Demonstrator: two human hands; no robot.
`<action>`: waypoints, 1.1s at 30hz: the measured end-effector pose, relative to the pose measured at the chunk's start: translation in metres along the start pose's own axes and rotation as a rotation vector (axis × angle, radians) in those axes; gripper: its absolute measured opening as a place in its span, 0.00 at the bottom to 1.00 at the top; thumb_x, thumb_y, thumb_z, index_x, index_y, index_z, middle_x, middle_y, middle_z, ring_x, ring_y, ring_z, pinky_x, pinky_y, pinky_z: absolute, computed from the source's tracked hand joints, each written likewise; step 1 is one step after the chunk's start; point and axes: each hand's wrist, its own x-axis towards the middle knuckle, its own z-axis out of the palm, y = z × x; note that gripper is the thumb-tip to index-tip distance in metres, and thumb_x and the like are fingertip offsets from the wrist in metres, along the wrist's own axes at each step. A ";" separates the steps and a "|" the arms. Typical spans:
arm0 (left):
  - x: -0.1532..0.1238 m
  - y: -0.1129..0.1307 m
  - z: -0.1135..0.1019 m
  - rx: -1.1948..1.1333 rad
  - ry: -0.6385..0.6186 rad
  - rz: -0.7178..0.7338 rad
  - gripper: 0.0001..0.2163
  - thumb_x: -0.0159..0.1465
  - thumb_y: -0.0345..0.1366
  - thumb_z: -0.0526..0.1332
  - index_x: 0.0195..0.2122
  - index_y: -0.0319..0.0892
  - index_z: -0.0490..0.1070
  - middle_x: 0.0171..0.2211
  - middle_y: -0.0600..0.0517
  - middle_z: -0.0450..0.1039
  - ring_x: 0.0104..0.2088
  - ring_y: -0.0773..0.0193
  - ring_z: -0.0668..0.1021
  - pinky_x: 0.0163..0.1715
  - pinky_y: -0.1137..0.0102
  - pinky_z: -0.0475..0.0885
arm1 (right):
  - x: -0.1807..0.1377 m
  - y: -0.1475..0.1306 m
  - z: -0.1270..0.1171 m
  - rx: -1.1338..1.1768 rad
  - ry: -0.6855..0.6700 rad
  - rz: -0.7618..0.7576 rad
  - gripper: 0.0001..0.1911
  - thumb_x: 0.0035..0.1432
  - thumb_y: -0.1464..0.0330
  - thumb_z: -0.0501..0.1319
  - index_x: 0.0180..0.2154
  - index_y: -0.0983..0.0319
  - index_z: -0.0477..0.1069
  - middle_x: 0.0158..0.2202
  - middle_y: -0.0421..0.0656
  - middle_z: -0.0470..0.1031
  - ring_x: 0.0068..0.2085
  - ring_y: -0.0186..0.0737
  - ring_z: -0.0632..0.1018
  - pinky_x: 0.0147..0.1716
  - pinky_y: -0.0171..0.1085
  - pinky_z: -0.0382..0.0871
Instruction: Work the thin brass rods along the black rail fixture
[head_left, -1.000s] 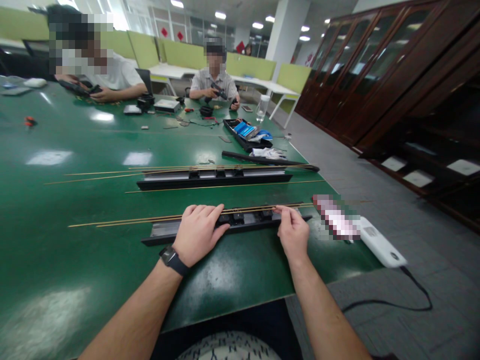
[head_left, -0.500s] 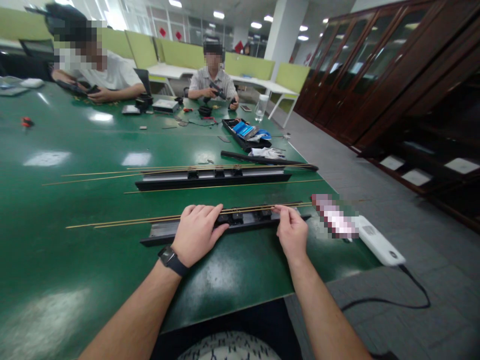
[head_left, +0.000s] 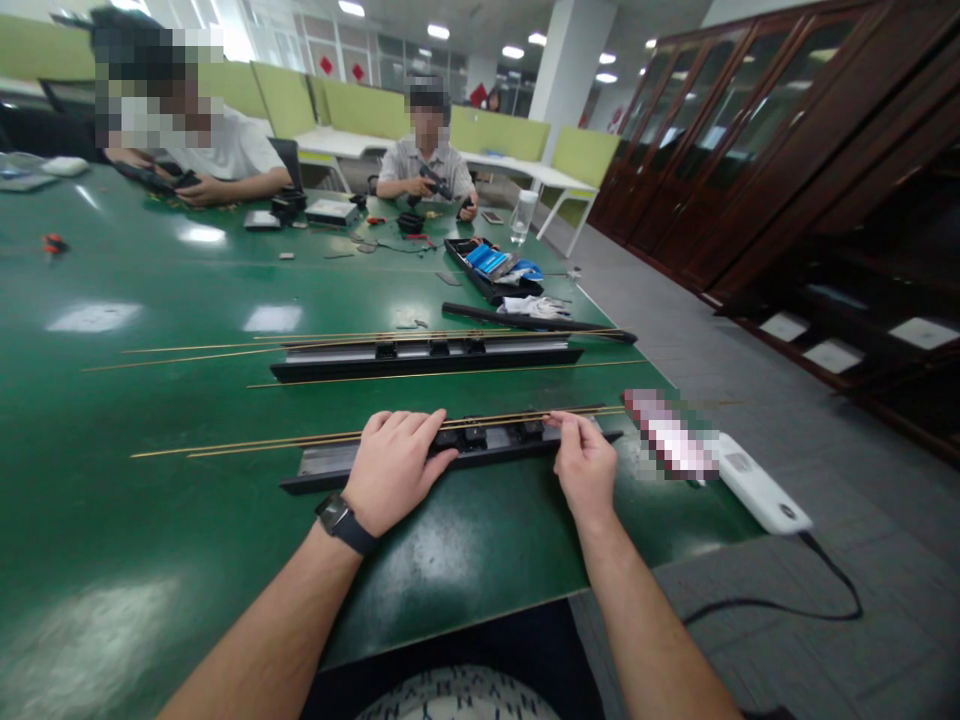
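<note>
A long black rail point(head_left: 495, 445) lies across the green table point(head_left: 187, 520) in front of me, with thin brass rods point(head_left: 255, 442) running along its top. My left hand point(head_left: 394, 465), a dark watch on its wrist, lies flat on the rail's middle with the fingers stretched out. At the rail's right end my right hand point(head_left: 585, 460) has its fingers closed on a brass rod. A second black rail point(head_left: 427, 355) with more brass rods lies farther back.
A white power strip point(head_left: 757, 492) with a black cable hangs over the table's right edge. Behind the far rail are a black bar point(head_left: 536, 322), a tray of blue parts point(head_left: 491, 265) and a clear bottle point(head_left: 525, 215). Two people work at the far end.
</note>
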 end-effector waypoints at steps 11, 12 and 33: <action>-0.001 0.000 0.002 0.006 0.003 0.003 0.21 0.71 0.47 0.61 0.60 0.42 0.72 0.51 0.43 0.81 0.51 0.48 0.80 0.53 0.53 0.67 | 0.000 0.002 0.000 0.009 -0.005 -0.012 0.23 0.69 0.51 0.56 0.45 0.61 0.81 0.42 0.49 0.85 0.38 0.46 0.85 0.34 0.40 0.80; -0.001 0.000 0.002 0.007 0.004 0.003 0.21 0.71 0.47 0.61 0.60 0.42 0.72 0.51 0.43 0.81 0.51 0.48 0.80 0.53 0.53 0.67 | 0.000 0.002 0.000 0.010 -0.006 -0.013 0.23 0.69 0.51 0.56 0.45 0.61 0.81 0.43 0.49 0.85 0.38 0.46 0.85 0.35 0.40 0.80; 0.000 -0.001 0.000 -0.010 -0.004 0.005 0.20 0.71 0.47 0.60 0.60 0.44 0.72 0.50 0.43 0.81 0.51 0.48 0.79 0.52 0.54 0.67 | 0.000 0.004 0.001 0.004 0.031 0.008 0.27 0.69 0.48 0.55 0.46 0.62 0.80 0.42 0.50 0.85 0.37 0.45 0.85 0.34 0.40 0.80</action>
